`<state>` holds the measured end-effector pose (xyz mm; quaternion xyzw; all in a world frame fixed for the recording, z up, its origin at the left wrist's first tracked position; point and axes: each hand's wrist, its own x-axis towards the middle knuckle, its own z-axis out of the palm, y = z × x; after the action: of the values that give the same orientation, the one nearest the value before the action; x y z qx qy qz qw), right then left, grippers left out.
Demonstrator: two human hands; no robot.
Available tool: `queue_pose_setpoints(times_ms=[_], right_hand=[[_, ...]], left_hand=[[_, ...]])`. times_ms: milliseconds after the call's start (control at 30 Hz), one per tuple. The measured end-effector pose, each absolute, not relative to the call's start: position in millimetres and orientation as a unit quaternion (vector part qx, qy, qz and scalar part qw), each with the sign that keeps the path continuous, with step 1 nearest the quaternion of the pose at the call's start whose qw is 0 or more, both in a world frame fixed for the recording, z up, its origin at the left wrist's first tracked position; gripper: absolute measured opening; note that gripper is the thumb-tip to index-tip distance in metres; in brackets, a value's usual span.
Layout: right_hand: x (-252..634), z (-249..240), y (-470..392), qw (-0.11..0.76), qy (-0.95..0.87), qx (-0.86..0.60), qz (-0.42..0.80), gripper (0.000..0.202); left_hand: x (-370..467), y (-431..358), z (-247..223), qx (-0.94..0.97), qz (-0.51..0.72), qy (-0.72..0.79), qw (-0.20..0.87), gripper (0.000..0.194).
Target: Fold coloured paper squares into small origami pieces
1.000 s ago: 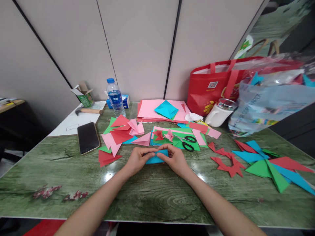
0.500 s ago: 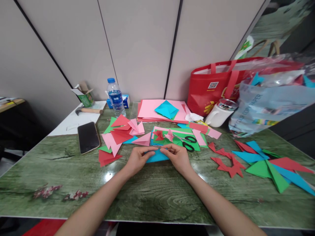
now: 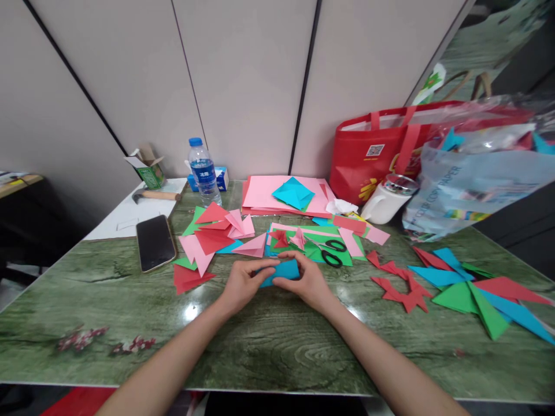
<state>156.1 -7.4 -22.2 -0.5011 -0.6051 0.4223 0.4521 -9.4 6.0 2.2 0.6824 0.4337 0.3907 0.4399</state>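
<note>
A small folded piece of blue paper (image 3: 281, 271) is held between my two hands over the middle of the table. My left hand (image 3: 245, 283) pinches its left end between thumb and fingers. On its right end, my right hand (image 3: 309, 281) has the thumb at the near edge and fingers at the far edge. Just beyond my hands lie black-handled scissors (image 3: 333, 252) on green and pink sheets (image 3: 347, 258). Folded red, pink and green pieces (image 3: 212, 240) are heaped to the left of these sheets.
A phone (image 3: 156, 243), hammer (image 3: 156, 195) and water bottle (image 3: 204, 173) are at the left. Pink sheets (image 3: 260, 193) lie at the back. A white mug (image 3: 387, 202), red bag (image 3: 358, 159), plastic bag (image 3: 468, 185) and folded paper shapes (image 3: 407, 292) are at the right.
The blue paper has tilted, its right end raised, and more of its flat face shows. My right thumb has moved down to its near edge.
</note>
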Motion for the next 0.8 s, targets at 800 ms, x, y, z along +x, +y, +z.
queue_pose_setpoints(times_ms=[800], right_hand=[[166,-20,1,0.476,-0.423,-0.387,0.667,0.048]], left_hand=[[-18,19,-4,0.694,0.375,0.471,0.395,0.022]])
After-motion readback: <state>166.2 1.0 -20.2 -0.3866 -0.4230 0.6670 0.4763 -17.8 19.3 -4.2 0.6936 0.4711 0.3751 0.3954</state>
